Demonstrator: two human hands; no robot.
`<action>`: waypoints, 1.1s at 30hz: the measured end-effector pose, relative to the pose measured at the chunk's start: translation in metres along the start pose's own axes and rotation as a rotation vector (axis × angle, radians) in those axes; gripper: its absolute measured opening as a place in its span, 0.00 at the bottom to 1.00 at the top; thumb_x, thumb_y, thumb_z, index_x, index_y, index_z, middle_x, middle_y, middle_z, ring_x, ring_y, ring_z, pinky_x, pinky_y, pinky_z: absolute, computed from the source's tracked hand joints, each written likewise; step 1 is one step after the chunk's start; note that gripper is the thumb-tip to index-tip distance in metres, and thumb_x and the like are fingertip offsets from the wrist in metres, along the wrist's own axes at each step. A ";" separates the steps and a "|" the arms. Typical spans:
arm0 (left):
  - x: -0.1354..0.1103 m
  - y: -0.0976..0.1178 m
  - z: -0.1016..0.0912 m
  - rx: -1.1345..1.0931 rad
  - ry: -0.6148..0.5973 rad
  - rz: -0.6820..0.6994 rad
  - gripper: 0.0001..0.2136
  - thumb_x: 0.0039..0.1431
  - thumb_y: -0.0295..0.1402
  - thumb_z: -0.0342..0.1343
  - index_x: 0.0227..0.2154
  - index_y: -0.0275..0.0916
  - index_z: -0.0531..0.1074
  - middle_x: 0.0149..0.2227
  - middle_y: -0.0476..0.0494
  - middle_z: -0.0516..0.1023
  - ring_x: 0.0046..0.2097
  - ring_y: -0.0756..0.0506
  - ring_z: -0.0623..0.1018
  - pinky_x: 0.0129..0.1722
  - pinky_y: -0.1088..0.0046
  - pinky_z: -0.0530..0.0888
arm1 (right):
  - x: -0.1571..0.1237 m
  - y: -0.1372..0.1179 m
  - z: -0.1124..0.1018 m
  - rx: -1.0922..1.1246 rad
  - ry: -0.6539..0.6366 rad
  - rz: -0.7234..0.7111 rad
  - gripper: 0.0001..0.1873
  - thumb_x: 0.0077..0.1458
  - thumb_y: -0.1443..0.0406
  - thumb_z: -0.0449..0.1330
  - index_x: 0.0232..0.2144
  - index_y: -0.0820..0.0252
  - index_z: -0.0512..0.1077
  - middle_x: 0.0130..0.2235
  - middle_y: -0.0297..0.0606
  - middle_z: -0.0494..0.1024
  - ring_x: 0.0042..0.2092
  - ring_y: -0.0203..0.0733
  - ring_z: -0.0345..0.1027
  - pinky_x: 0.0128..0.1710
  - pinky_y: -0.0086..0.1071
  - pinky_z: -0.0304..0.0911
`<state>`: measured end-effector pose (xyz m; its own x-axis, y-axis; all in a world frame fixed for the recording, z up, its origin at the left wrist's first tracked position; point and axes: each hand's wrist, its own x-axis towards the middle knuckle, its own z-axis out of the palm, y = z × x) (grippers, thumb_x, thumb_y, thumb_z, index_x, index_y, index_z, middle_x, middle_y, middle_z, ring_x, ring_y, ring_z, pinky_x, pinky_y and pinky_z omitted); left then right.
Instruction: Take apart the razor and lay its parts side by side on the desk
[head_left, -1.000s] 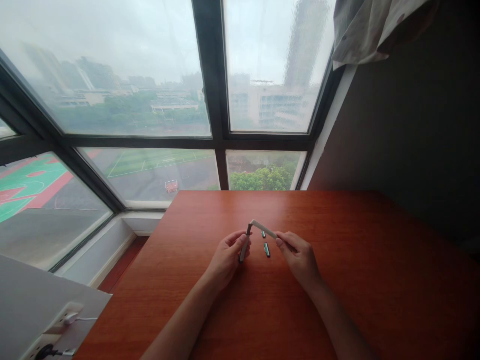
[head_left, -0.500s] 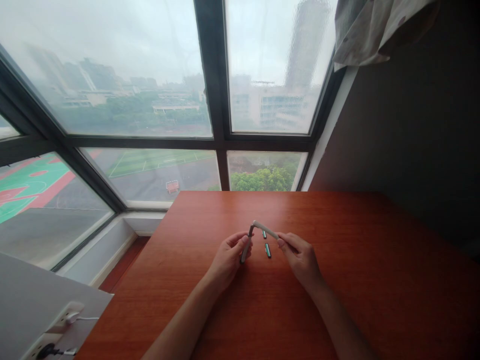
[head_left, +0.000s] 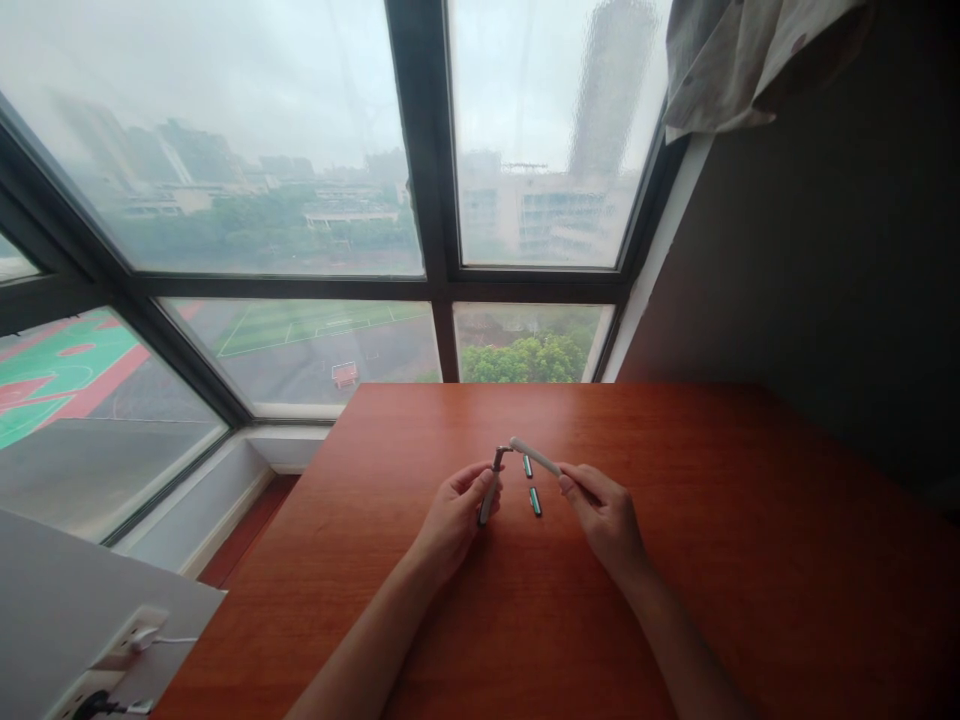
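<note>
My left hand point(head_left: 456, 512) is closed around a slim grey-and-dark razor handle point(head_left: 490, 492). The handle stands tilted, its dark bent neck at the top pointing right. My right hand point(head_left: 606, 512) pinches the near end of a pale stick point(head_left: 538, 457) with a thicker, rounded far end. That end sits just right of the neck's tip, seemingly with a small gap. Between the hands, two small dark-and-green pieces lie on the table, looking like razor cartridges: a nearer one point(head_left: 535, 502) and a farther one point(head_left: 528, 467).
A reddish-brown wooden table point(head_left: 712, 560) spreads beneath both hands. Dark-framed windows point(head_left: 441, 290) rise behind its far edge. Sockets with plugs point(head_left: 142, 638) are on the low white wall at left. A pale cloth point(head_left: 735, 70) hangs at upper right.
The pale stick's far end has moved slightly right, away from the razor handle's neck, baring its bent tip. My left hand has shifted slightly left with the handle.
</note>
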<state>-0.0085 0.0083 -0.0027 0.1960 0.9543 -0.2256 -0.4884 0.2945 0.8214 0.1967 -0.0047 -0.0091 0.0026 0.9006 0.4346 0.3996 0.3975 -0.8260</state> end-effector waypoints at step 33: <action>0.003 0.001 -0.002 0.110 0.048 0.103 0.16 0.41 0.37 0.70 0.35 0.37 0.78 0.28 0.46 0.76 0.29 0.51 0.71 0.31 0.77 0.65 | 0.001 -0.004 -0.005 0.062 -0.004 0.031 0.13 0.60 0.59 0.54 0.37 0.60 0.76 0.28 0.35 0.73 0.32 0.40 0.67 0.31 0.30 0.61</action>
<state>-0.0101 0.0114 -0.0038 0.1070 0.9814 -0.1596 -0.4072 0.1897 0.8934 0.1998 -0.0067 -0.0033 0.0102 0.9132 0.4074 0.3418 0.3797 -0.8596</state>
